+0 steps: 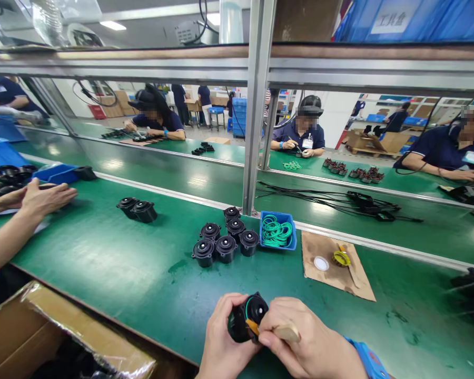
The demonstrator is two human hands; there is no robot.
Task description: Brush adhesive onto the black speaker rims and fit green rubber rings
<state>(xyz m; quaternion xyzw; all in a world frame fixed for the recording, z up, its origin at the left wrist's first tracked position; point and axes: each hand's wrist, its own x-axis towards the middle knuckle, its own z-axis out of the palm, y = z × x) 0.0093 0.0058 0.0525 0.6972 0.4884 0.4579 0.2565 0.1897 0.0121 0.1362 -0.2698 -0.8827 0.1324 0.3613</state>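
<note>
My left hand (224, 334) is closed around a black round housing (237, 327), holding it tilted just above the front edge of the bench. A green rubber ring (247, 309) shows around the raised centre of its top face. My right hand (306, 337) grips a small brush (289, 332) with a wooden handle. Its orange-brown tip touches the housing near the ring. Beyond my hands stand several similar black housings (226, 247) in a group. Beside them, a small blue bin (293, 243) holds a tangle of green rings (275, 231).
On a cardboard sheet (312, 271) lie a white disc (321, 263), a yellow round container (342, 258) and a wooden stick (354, 276). A co-worker's hands (43, 202) are at the left. A metal post (256, 105) rises behind the bin. An open carton (82, 326) stands at lower left.
</note>
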